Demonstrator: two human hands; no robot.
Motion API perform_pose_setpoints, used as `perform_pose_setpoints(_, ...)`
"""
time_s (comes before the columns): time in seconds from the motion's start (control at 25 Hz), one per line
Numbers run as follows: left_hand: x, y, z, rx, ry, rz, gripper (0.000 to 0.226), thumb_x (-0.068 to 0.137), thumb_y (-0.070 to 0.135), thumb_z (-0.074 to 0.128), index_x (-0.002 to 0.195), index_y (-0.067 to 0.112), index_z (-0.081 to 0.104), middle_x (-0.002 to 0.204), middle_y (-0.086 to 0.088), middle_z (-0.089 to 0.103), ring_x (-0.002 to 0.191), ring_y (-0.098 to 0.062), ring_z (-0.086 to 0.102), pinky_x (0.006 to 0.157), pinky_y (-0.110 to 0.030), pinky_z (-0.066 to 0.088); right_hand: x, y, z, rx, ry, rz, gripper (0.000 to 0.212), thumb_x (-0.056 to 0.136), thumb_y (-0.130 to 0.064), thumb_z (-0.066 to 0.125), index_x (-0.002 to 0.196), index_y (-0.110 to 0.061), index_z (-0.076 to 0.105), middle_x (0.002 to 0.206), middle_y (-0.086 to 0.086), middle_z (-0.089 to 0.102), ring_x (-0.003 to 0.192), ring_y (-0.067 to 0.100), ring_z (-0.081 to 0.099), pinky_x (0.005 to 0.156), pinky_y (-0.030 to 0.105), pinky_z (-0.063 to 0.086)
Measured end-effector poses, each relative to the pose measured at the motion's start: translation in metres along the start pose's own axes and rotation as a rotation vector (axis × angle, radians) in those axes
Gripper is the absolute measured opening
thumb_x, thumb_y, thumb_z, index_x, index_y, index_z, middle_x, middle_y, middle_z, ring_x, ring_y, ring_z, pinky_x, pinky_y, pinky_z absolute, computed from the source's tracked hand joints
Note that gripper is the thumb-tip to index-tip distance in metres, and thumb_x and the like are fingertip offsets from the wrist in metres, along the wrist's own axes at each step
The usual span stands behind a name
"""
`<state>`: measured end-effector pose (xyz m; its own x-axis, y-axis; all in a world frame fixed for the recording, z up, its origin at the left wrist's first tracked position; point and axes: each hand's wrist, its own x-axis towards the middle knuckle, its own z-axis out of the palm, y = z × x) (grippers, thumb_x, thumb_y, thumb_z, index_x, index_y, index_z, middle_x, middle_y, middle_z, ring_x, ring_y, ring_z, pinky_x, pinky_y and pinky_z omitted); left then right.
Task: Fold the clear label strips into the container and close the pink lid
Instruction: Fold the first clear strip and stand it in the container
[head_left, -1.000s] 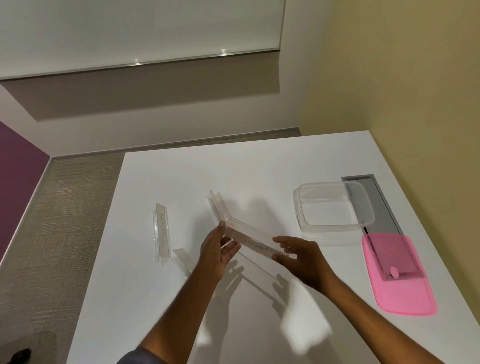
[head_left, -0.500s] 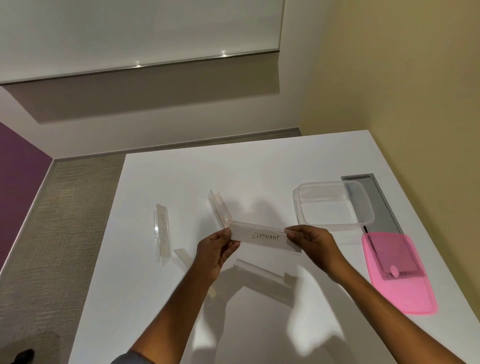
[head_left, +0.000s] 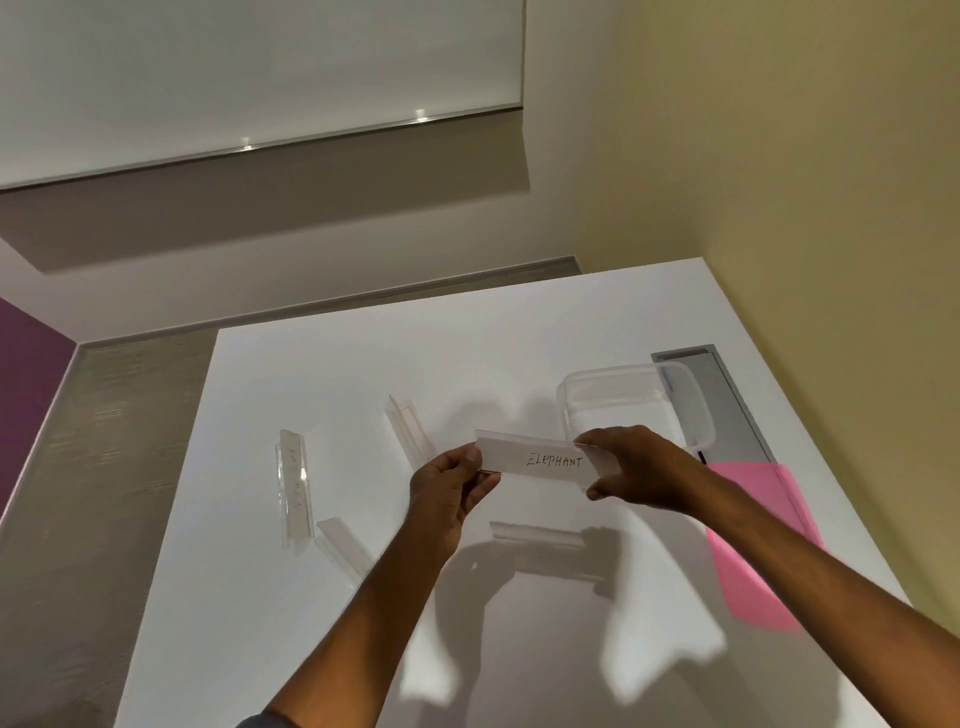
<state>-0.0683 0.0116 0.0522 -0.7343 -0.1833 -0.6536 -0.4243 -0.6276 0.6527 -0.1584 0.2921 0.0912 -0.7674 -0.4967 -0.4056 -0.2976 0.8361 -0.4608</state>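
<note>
I hold a clear label strip (head_left: 540, 460) marked "ELEPHANT" above the white table (head_left: 332, 613), flat face toward me. My left hand (head_left: 449, 486) pinches its left end and my right hand (head_left: 631, 467) pinches its right end. The clear container (head_left: 636, 382) stands open just behind my right hand. The pink lid (head_left: 763, 561) lies flat to the right, partly hidden by my right forearm. Three more clear strips lie on the table: one (head_left: 293, 488) at the left, one (head_left: 343, 548) by my left forearm, one (head_left: 410, 431) beyond my left hand.
A grey metal cable hatch (head_left: 727, 400) is set into the table behind the container, near the yellow wall on the right. The table's left edge drops to grey carpet.
Both hands have lifted the "ELEPHANT" strip off the table, turned its written face toward me and carried it right, toward the container.
</note>
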Motion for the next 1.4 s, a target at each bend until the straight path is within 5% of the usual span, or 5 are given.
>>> perform_pose_setpoints(0.44,0.042,-0.025,0.085,0.242,-0.067,0.130,0.033,0.097,0.014,0.078,0.128,0.006,0.071,0.114,-0.017,0.082,0.103,-0.032,0.081,0.086,-0.035,0.068,0.019,0.087,-0.054,-0.110,0.105,-0.119,0.063,0.073,-0.037,0.088,0.131,-0.030,0.063,0.122,-0.005,0.074,0.105,0.019,0.070,0.078,0.034,0.055)
perform_pose_setpoints(0.6,0.065,-0.026,0.117,0.990,0.054,0.466,0.062,0.088,0.021,0.087,0.144,0.017,0.061,0.133,0.002,0.069,0.114,-0.019,0.069,0.096,-0.033,0.060,0.030,0.123,-0.067,-0.142,0.110,-0.124,0.068,0.078,-0.028,0.088,0.140,-0.022,0.063,0.135,0.001,0.072,0.120,0.025,0.068,0.093,0.043,0.057)
perform_pose_setpoints(0.76,0.092,-0.023,0.155,1.724,-0.212,0.854,0.069,0.089,0.029,0.085,0.151,0.018,0.057,0.143,-0.002,0.066,0.134,-0.026,0.059,0.110,-0.038,0.047,0.043,0.155,-0.073,-0.178,0.111,-0.105,0.070,0.082,-0.027,0.087,0.145,-0.020,0.060,0.142,0.003,0.068,0.127,0.029,0.065,0.101,0.046,0.054)
perform_pose_setpoints(1.08,0.140,-0.034,0.203,2.135,-0.387,0.620,0.061,0.097,0.030,0.072,0.151,0.018,0.047,0.140,-0.006,0.062,0.128,-0.030,0.060,0.098,-0.044,0.055,0.075,0.192,-0.063,-0.231,0.139,-0.121,0.071,0.084,-0.030,0.086,0.148,-0.021,0.058,0.146,0.003,0.064,0.134,0.027,0.060,0.100,0.044,0.053)
perform_pose_setpoints(1.4,0.163,-0.051,0.213,2.263,-0.357,0.690,0.033,0.091,0.014,0.072,0.121,0.010,0.058,0.113,-0.010,0.069,0.100,-0.034,0.070,0.074,-0.041,0.054,0.098,0.186,-0.039,-0.522,0.149,-0.154,0.045,0.084,-0.017,0.082,0.123,-0.012,0.059,0.112,0.007,0.070,0.095,0.029,0.071,0.066,0.038,0.054)
